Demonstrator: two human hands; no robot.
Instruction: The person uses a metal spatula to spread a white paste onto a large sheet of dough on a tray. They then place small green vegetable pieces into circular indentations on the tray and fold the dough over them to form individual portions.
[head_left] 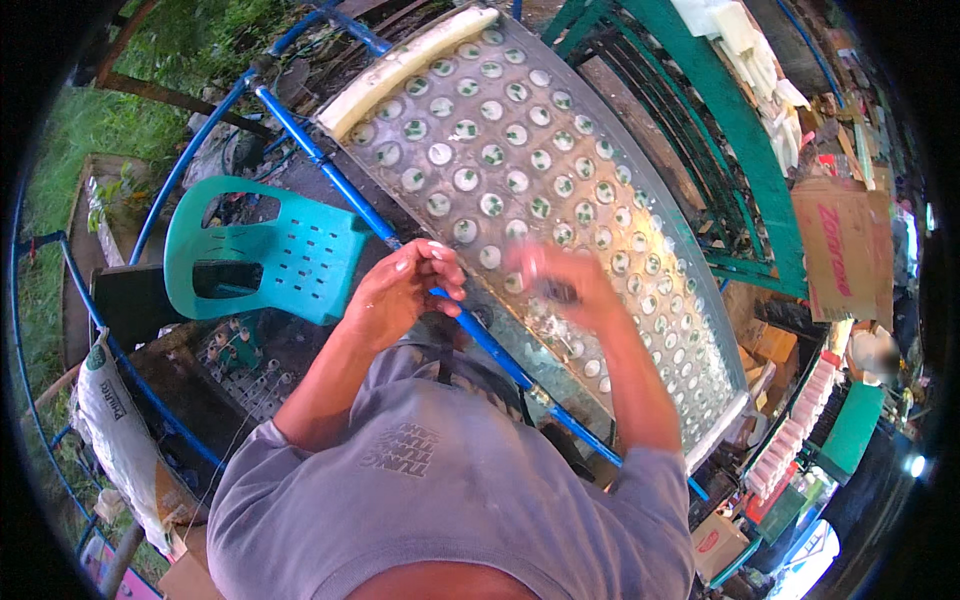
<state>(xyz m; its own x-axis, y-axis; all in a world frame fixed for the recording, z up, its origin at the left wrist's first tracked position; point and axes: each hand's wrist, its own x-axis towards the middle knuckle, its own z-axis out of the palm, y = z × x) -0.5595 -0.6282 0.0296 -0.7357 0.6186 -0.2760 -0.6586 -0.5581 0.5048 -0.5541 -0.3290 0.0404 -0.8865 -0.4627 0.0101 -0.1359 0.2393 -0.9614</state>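
Observation:
A long, slanting clear-topped panel [540, 180] lies in front of me, with rows of round white discs, many marked green. Over its near edge my right hand [578, 285] is smeared by motion. A small dark thing [556, 291] shows at its palm, too blurred to name. My left hand [398, 292] is raised at the left, beside the blue metal rail [375, 218] that runs along the panel's near side. Its fingers are loosely curled with gaps between them, and I see nothing held there.
A turquoise plastic chair [300, 250] stands at the left, with a white sack [120, 420] below it. Beyond the panel is a green slatted metal frame [765, 185]. Cardboard boxes [845, 250] and a stack of pale pink pieces [795, 430] are at the right.

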